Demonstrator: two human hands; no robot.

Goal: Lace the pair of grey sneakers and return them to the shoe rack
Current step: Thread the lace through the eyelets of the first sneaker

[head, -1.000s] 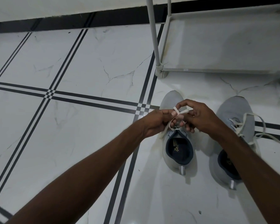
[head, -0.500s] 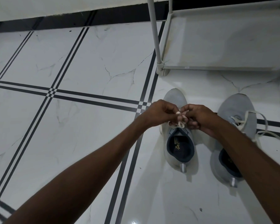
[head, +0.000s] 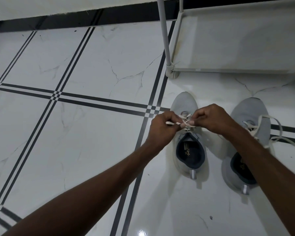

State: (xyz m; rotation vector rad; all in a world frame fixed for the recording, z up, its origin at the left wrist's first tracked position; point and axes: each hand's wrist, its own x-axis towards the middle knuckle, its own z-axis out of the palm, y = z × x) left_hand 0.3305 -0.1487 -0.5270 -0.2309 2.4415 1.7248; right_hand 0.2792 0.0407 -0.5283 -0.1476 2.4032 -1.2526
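- Left grey sneaker [head: 186, 106] stands on the floor [head: 92, 65], toe toward the shoe rack [head: 237, 40], heel toward the person; white lace [head: 186, 120] crosses the eyelets above its tongue.
- Left hand [head: 162, 126] fingers curled, pinching one lace end, which sticks out sideways between the fingertips.
- Right hand [head: 209, 119] fingers curled, pinching the other lace part right over the eyelets; the two hands are nearly touching above the shoe.
- Step, as I read it: tightening or knotting the lace on this shoe; can't tell if a knot is formed, fingers hide it.
- Right grey sneaker [head: 252, 114] sits just beside the first, same heading, partly under the right forearm; its lace [head: 278, 130] lies loose, loops trailing onto the floor on its outer side. Not tied.
- Shoe rack bottom shelf looks bare, near the toes, corner post [head: 165, 40] just beyond the left shoe.
- Risks: short lace end could slip from the left pinch if pulled hard; uneven pull leaves one end too short for a bow; shoe could slide on the glossy tile since nothing pins it; loose lace on the other shoe could snag when lifted to the rack.
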